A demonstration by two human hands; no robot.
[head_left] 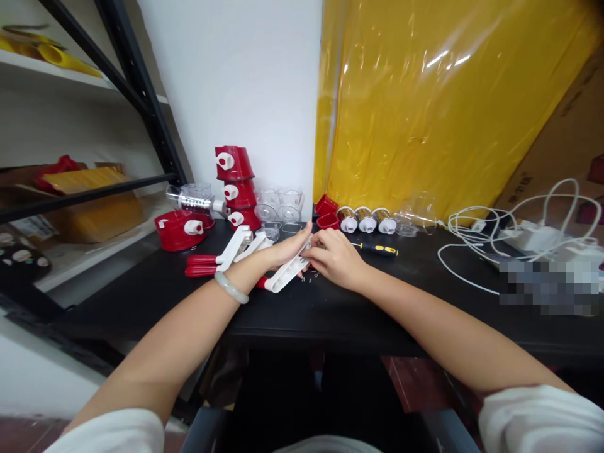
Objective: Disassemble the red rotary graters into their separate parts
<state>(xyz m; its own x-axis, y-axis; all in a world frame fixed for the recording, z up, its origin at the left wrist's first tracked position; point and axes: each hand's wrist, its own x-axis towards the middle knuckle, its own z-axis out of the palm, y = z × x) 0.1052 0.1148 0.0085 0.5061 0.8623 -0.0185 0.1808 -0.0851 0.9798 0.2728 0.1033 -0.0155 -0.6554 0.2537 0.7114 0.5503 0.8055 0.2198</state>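
Note:
My left hand (pixel 289 248) is wrapped around a white crank handle (pixel 284 275) with a red grip, holding it tilted just above the black table. At the handle's upper end, the fingers of my right hand (pixel 337 258) are pinched together. Whatever sits between those fingertips is too small and covered to make out. Several tiny screws (pixel 306 278) lie on the table below my hands. Left of them rest more white handles (pixel 232 246) with red grips (pixel 202 269). A yellow and black screwdriver (pixel 380 250) lies beyond my right hand.
Red housings (pixel 236 165) are stacked at the back left, another red housing (pixel 177 231) beside them. Clear plastic parts (pixel 279 206), red pieces (pixel 327 214) and three drums (pixel 367 220) line the back. White cables (pixel 500 233) tangle at right. A black rack (pixel 136 75) stands left.

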